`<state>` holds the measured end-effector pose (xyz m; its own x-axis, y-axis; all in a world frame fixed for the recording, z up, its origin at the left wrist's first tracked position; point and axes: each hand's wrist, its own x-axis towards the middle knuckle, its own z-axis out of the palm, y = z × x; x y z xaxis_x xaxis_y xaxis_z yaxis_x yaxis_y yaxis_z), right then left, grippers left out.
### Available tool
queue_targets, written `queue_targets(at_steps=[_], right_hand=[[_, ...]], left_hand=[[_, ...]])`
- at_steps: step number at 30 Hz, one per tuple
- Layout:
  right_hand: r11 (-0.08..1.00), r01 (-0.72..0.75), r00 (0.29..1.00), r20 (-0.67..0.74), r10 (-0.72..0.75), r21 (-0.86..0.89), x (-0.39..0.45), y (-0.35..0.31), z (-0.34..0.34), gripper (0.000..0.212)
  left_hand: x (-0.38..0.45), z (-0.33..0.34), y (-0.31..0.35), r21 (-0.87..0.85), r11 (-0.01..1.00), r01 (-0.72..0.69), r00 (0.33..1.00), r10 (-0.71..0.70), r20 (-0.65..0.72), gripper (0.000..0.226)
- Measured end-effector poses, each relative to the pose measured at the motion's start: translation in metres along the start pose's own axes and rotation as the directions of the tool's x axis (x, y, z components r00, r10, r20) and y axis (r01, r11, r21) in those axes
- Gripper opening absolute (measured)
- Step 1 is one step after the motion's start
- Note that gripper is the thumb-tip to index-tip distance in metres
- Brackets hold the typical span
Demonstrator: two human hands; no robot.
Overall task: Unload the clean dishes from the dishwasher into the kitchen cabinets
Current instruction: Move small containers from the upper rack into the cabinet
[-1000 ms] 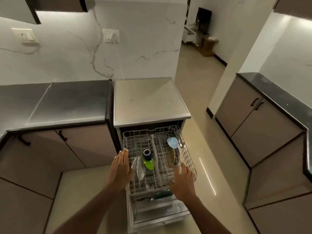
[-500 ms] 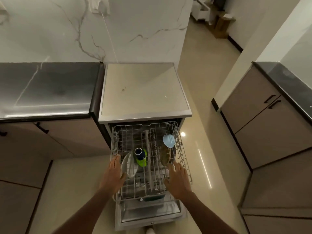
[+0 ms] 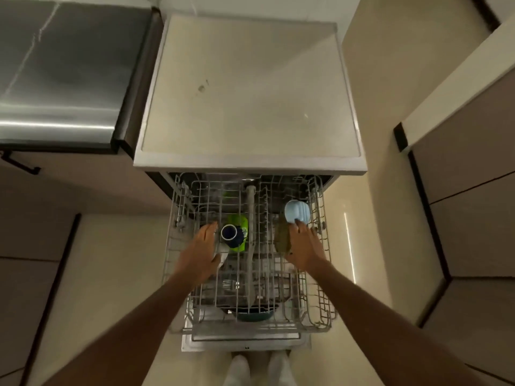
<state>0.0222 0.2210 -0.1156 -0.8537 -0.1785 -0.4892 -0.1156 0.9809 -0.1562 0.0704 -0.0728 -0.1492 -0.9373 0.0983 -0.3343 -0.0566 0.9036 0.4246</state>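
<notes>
The dishwasher's upper rack (image 3: 320, 274) is pulled out under the appliance's pale top (image 3: 248, 87), with both hands over it. The left hand (image 3: 199, 257) has straight, nearly closed fingers; just right of its fingertips stands a dark blue cup (image 3: 230, 234) against a green item (image 3: 240, 232), and a pale dish (image 3: 221, 253) sits at its thumb. The right hand (image 3: 303, 247) has straight fingers too, their tips touching a light blue ribbed cup (image 3: 296, 213); an olive dish (image 3: 282, 238) lies just left of them.
</notes>
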Motion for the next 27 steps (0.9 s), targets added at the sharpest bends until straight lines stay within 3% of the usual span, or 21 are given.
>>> queue_targets(at_steps=[8, 13, 21, 27], right_hand=[[0.993, 0.047, 0.999, 0.029, -0.044, -0.110, 0.108, 0.041, 0.014, 0.106], [0.937, 0.163, 0.986, 0.028, -0.163, -0.308, 0.143, 0.058, 0.020, 0.094], [0.920, 0.153, 0.988, 0.056, -0.143, -0.362, 0.165, 0.062, 0.030, 0.111], [0.919, 0.175, 0.984, 0.046, -0.170, -0.353, 0.165, 0.066, 0.035, 0.109]], left_hand=[[0.066, 0.057, -0.011, 0.086, 0.995, 0.052, 0.996, -0.058, 0.068, 0.101], [0.090, 0.076, -0.011, 0.163, 0.987, 0.011, 0.995, -0.028, 0.099, 0.104], [0.110, 0.092, -0.006, 0.123, 0.985, 0.121, 0.971, -0.143, 0.192, 0.099], [0.115, 0.091, -0.006, 0.077, 0.982, 0.171, 0.966, -0.182, 0.182, 0.088]])
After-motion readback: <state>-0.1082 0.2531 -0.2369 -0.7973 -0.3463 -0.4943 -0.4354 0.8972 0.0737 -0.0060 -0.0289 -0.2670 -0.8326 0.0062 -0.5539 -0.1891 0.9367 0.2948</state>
